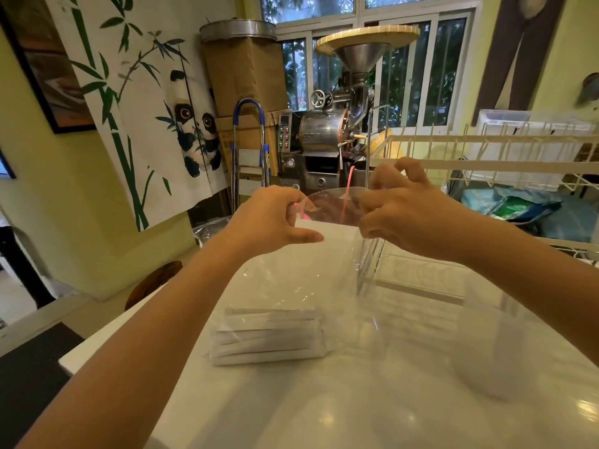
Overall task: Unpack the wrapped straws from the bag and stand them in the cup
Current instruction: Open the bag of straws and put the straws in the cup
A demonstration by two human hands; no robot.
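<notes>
Both hands are raised above the glossy white table (405, 400), pulling apart the mouth of a clear plastic bag (301, 280) with a pink zip strip. The left hand (272, 218) pinches the bag's left lip between thumb and curled fingers; the right hand (405, 215) pinches the right lip, its other fingers bent upward. The bag hangs down to the table, and a bundle of white paper-wrapped straws (269, 338) lies flat inside its bottom, resting on the tabletop. A clear plastic cup (496, 351) stands to the right, blurred. A white wire dish rack (486, 150) sits behind, near the right hand
</notes>
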